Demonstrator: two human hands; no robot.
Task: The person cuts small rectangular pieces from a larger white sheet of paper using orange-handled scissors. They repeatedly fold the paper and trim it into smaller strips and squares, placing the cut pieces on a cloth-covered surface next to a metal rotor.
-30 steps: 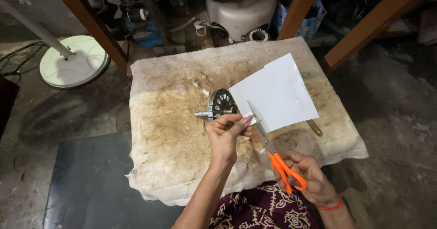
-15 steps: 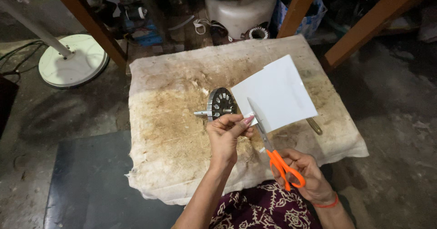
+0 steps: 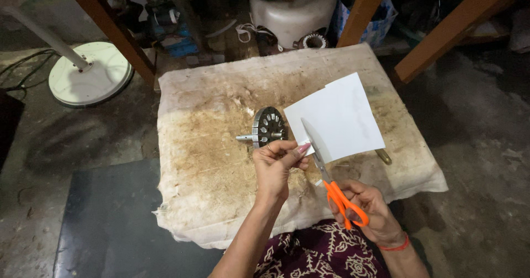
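nearest the camera, the right hand (image 3: 367, 206) grips the orange-handled steel scissors (image 3: 330, 178), fingers through the loops, blades angled up and away with the tips laid against the lower left part of the white square sheet of paper (image 3: 337, 118). just beyond, the left hand (image 3: 277, 165) is closed in a pinch on the sheet's lower left corner, holding it up in the air over the stained beige cloth-covered table (image 3: 210, 189).

the paper is held at one corner only, so it could flop or twist as the blades bite, and the cut might wander or tear. the left fingertips sit just beside the blades, so a nick looks possible if the pinch creeps closer.

behind the left hand, a round dark metal rotor with a short shaft (image 3: 265, 128) lies on the cloth, near the sheet's edge; a swing of the paper could brush it. a small brass-coloured object (image 3: 383, 156) peeks out under the sheet's right corner.

the table's near edge is close to the lap, with open room to the left on the cloth. farther off stand slanting wooden legs (image 3: 110, 29), a white round fan base (image 3: 88, 79) and a white tub (image 3: 292, 7).
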